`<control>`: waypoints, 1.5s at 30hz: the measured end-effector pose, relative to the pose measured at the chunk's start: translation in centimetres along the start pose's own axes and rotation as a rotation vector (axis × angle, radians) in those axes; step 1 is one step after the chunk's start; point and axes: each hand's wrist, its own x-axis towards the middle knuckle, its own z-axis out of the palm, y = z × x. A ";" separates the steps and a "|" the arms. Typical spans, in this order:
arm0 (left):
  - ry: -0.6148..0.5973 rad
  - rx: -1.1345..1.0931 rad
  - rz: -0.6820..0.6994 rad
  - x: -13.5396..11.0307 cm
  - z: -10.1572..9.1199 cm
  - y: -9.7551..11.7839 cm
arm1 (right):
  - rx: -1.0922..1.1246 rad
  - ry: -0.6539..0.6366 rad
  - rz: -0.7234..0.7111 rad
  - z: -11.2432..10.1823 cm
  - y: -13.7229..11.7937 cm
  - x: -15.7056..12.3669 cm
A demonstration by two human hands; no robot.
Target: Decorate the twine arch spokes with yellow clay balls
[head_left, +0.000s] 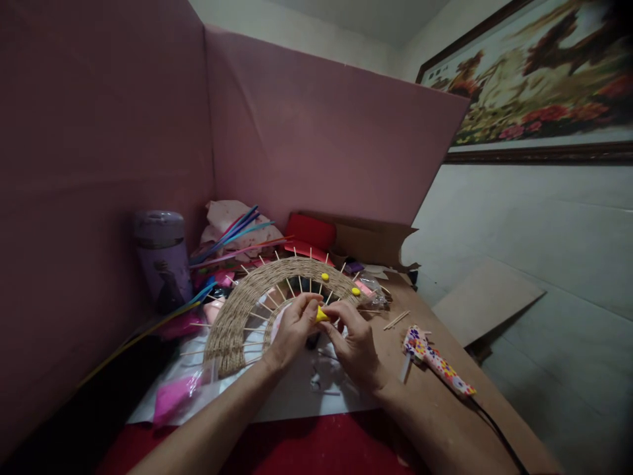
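Between the fingers of both hands is a small yellow piece (322, 315), its exact kind too small to make out. My left hand (295, 328) pinches it from the left, and my right hand (355, 340) has its fingertips closed on the other side. Just beyond the hands lies a round woven twine frame (230, 323) with thin wooden sticks radiating through it. Two yellow dots (325, 277) sit on its upper right band. The hands cover part of its inner ring and its lower right side.
A patterned hot glue gun (438, 361) with a black cord lies at right, near loose sticks (397, 320). A purple tumbler (163, 264) stands at left beside colourful pipe cleaners (237, 227). A bag with pink material (175, 399) lies front left; pink panels (316, 125) rise behind.
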 end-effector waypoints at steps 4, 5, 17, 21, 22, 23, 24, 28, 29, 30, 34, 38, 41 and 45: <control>-0.132 0.009 -0.020 0.4 -0.3 -0.2 | -0.025 0.036 -0.037 -0.4 0.4 -0.1; -0.127 -0.011 -0.020 0.4 -0.4 -0.3 | -0.020 0.036 -0.034 -0.5 0.5 -0.1; -0.105 -0.117 -0.110 0.5 -0.4 -0.5 | 0.015 -0.013 -0.106 -0.6 0.6 0.0; -0.084 -0.138 -0.096 0.6 -0.4 -0.9 | -0.019 -0.046 -0.081 -0.7 0.7 0.1; -0.071 -0.140 -0.094 0.6 -0.4 -1.1 | -0.035 -0.054 -0.081 -0.8 0.6 0.1; -0.060 -0.143 -0.094 0.6 -0.4 -1.2 | -0.054 -0.059 -0.083 -0.8 0.6 0.2; -0.050 -0.146 -0.093 0.6 -0.4 -1.3 | -0.072 -0.061 -0.085 -0.8 0.6 0.2; -0.007 -0.140 -0.105 0.7 -0.4 -1.4 | -0.082 -0.044 -0.086 -0.7 0.6 0.2; -0.014 -0.131 -0.112 0.8 -0.4 -1.3 | -0.072 -0.040 -0.095 -0.7 0.7 0.2; -0.028 -0.121 -0.119 0.8 -0.4 -1.3 | -0.062 -0.039 -0.107 -0.7 0.8 0.2; -0.077 -0.112 -0.154 0.8 -0.5 -0.9 | -0.070 -0.060 -0.145 -0.8 1.1 0.2; -0.039 -0.135 -0.184 0.7 -0.4 -0.7 | -0.078 -0.132 -0.154 -0.9 1.2 0.2; -0.008 -0.195 -0.193 0.6 -0.2 -0.5 | -0.016 -0.134 -0.131 -1.0 1.2 0.3; 0.018 -0.283 -0.209 0.5 -0.2 -0.1 | 0.104 -0.038 -0.048 -1.0 1.3 0.4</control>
